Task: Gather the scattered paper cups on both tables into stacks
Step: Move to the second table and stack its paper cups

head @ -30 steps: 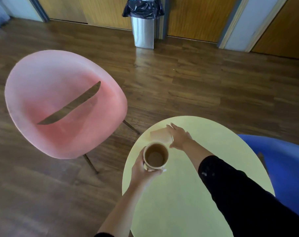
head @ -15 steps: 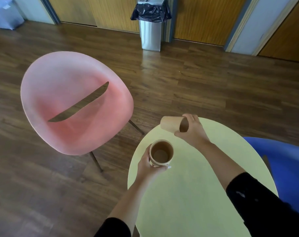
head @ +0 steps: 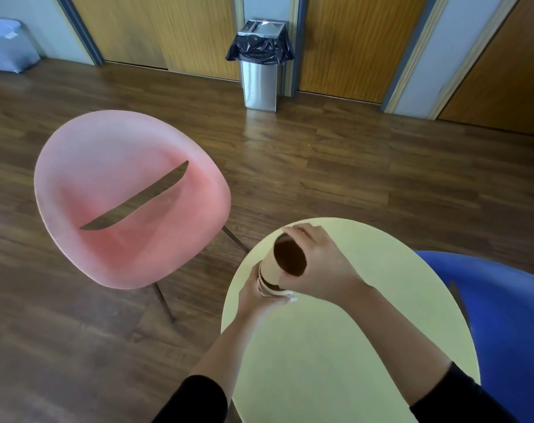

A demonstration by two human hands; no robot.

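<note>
Over the left part of a round pale-yellow table (head: 336,346), my left hand (head: 253,296) grips a short stack of brown paper cups (head: 267,285) from below and behind. My right hand (head: 323,267) holds another brown paper cup (head: 285,256) by its side, tilted with its dark mouth facing me. That cup's base sits partway inside the top of the stack. My fingers hide most of the stack's lower part.
A pink shell chair (head: 128,203) on thin metal legs stands left of the table. A blue chair (head: 510,325) is tucked at the table's right. A steel bin with a black liner (head: 261,68) stands by the wooden doors at the back. Dark wood floor all around.
My right hand picked a cup lying on the table, lifted it, then brought it down and left onto the stack held in my left hand.
</note>
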